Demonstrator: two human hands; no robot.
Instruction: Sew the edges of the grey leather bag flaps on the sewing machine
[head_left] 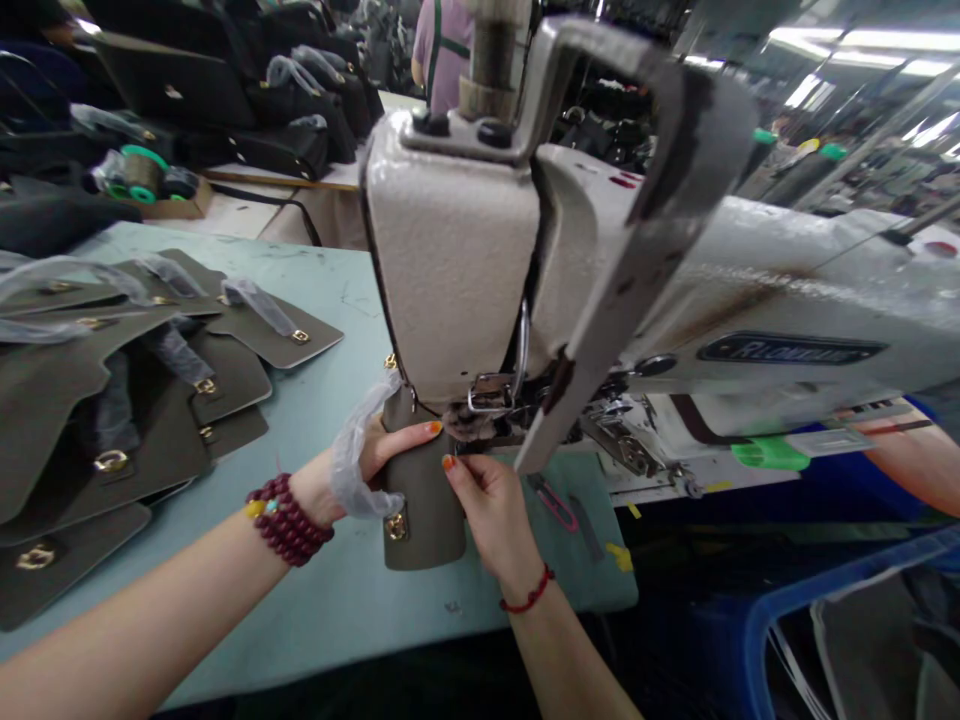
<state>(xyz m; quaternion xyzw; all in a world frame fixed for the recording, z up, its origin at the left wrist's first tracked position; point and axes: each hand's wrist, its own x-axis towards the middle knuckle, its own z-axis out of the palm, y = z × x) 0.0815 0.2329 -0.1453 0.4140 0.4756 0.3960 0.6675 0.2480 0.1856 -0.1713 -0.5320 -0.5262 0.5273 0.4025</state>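
Note:
A grey-brown panel (424, 510) with a gold buckle (396, 524) and a plastic-wrapped handle (351, 450) lies under the head of a white sewing machine (454, 240). My left hand (379, 450) reaches through the wrapped handle, its thumb stretched over the panel toward the needle area, its other fingers mostly hidden. At the panel's right edge, just below the presser area, my right hand (484, 505) has its thumb and fingers pinched together. The machine hides part of the panel's upper end.
Similar panels (247, 370) with wrapped handles are piled at the left of the pale green table (300, 620). Pink-handled snips (556, 505) lie right of my right hand. A blue bin (757, 620) stands at lower right. Another person's arm (919, 455) shows at the right edge.

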